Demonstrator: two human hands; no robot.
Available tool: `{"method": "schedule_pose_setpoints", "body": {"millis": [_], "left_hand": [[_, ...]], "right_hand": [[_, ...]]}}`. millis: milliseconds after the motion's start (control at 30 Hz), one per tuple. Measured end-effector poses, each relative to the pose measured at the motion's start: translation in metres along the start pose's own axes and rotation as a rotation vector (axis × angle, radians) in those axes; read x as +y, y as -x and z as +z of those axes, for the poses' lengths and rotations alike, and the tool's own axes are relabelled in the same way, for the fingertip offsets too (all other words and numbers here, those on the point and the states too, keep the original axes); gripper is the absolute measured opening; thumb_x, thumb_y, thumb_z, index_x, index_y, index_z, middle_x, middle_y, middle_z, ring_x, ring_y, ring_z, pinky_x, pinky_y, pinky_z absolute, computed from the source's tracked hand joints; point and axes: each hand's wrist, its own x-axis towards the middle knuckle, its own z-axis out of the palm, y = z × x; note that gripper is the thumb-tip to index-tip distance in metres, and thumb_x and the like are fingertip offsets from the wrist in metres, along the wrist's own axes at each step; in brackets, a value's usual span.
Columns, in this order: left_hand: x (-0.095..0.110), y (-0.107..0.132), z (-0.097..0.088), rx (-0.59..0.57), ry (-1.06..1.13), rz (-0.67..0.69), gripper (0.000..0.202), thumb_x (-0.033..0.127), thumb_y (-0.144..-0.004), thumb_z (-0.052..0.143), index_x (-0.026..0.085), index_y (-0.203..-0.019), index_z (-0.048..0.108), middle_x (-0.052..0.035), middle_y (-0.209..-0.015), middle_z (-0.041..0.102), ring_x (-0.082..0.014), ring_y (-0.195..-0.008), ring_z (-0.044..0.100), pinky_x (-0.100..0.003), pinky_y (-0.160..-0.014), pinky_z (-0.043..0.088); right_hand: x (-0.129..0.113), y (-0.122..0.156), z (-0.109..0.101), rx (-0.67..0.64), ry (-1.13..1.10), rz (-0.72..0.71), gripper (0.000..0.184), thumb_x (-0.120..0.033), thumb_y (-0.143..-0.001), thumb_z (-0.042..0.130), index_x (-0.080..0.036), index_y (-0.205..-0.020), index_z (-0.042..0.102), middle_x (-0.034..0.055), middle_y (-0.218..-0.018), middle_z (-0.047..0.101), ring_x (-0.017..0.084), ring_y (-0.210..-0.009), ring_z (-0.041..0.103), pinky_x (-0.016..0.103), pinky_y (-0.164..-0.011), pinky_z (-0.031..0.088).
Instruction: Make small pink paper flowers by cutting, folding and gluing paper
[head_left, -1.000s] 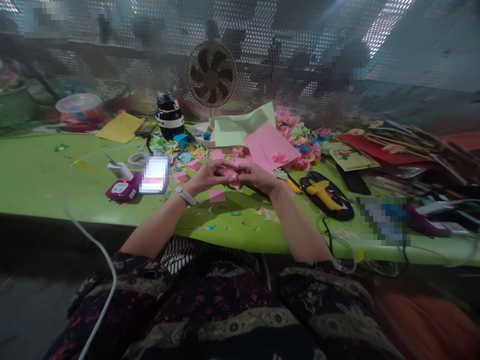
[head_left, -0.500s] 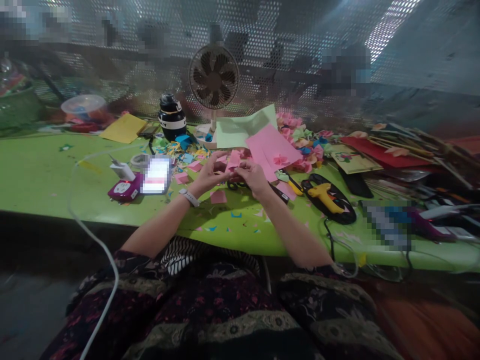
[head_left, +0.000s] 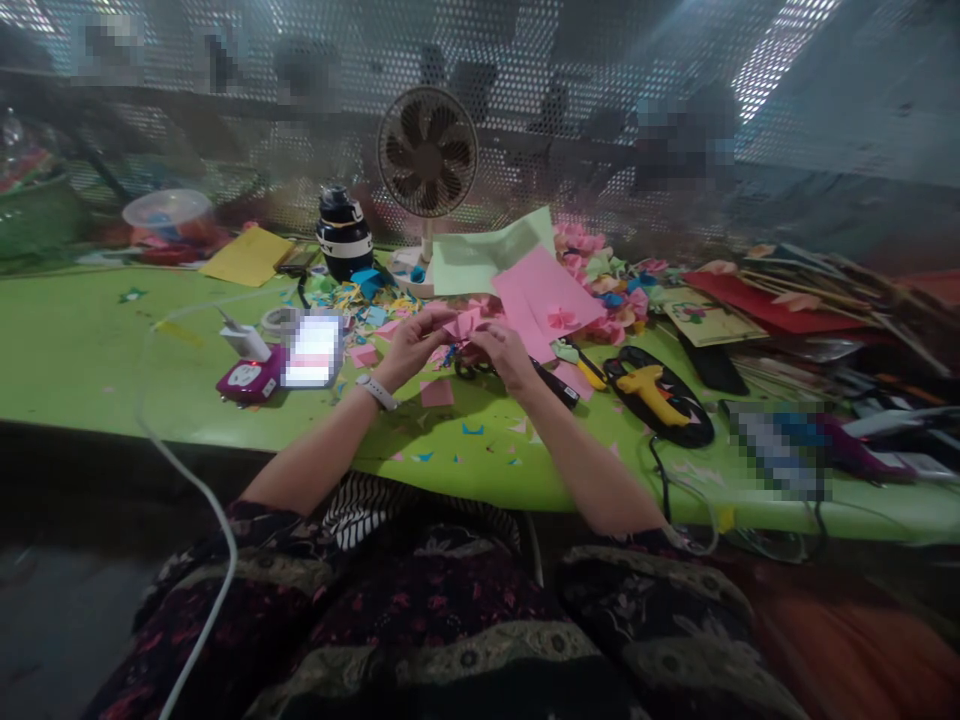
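Note:
Between my two hands is a small folded piece of pink paper (head_left: 463,324), its flaps now spread apart. My left hand (head_left: 417,346) pinches its left side; a pale watch sits on that wrist. The fingers of my right hand (head_left: 502,352) are closed on its right side. Below them on the table lie black-handled scissors (head_left: 471,370), partly hidden by my hands. A small pink paper square (head_left: 436,392) lies nearer to me. Behind are a large pink sheet (head_left: 541,295) and a pale green sheet (head_left: 480,262).
A fan (head_left: 427,155) and a dark bottle (head_left: 344,235) stand at the back. On the left are a lit phone (head_left: 312,350) and a purple power strip (head_left: 250,378) with a white cable. A yellow glue gun (head_left: 651,392) rests on a black pad at right. Paper flowers (head_left: 592,270) are heaped behind.
The pink paper has gone from a narrow folded strip to a wider shape with opened flaps. My fingers have shifted slightly around it, and both hands stay in nearly the same place.

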Motion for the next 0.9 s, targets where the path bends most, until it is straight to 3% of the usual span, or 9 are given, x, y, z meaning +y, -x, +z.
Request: {"method": "schedule_pose_setpoints", "body": {"millis": [233,467,900], "left_hand": [[0.010,0.000,0.001,-0.020,0.043,-0.031,0.034,0.037,-0.076,0.082,0.019,-0.105,0.078,-0.0077,-0.106,0.077,-0.0178,-0.090,0.071,-0.032,-0.085,0.059],[0.010,0.001,0.000,-0.004,0.119,-0.083,0.038,0.039,-0.071,0.086,0.018,-0.102,0.079,-0.0069,-0.102,0.078,-0.0150,-0.083,0.070,-0.029,-0.082,0.058],[0.012,0.003,-0.002,0.001,0.119,-0.119,0.033,0.030,-0.075,0.083,0.017,-0.105,0.079,-0.0063,-0.097,0.077,-0.0144,-0.083,0.069,-0.030,-0.085,0.057]], "right_hand": [[-0.005,-0.006,-0.017,0.064,0.040,-0.171,0.031,-0.046,-0.072,0.082,-0.020,-0.079,0.068,0.0003,-0.069,0.069,0.016,-0.065,0.067,0.031,-0.065,0.061],[-0.003,-0.007,-0.019,0.043,0.081,-0.172,0.029,-0.041,-0.071,0.083,-0.018,-0.080,0.068,0.0014,-0.072,0.070,0.017,-0.066,0.068,0.035,-0.069,0.062],[-0.002,-0.008,-0.020,0.029,0.147,-0.196,0.030,-0.045,-0.071,0.080,-0.020,-0.077,0.065,0.0015,-0.071,0.069,0.017,-0.066,0.067,0.034,-0.068,0.059]]}}
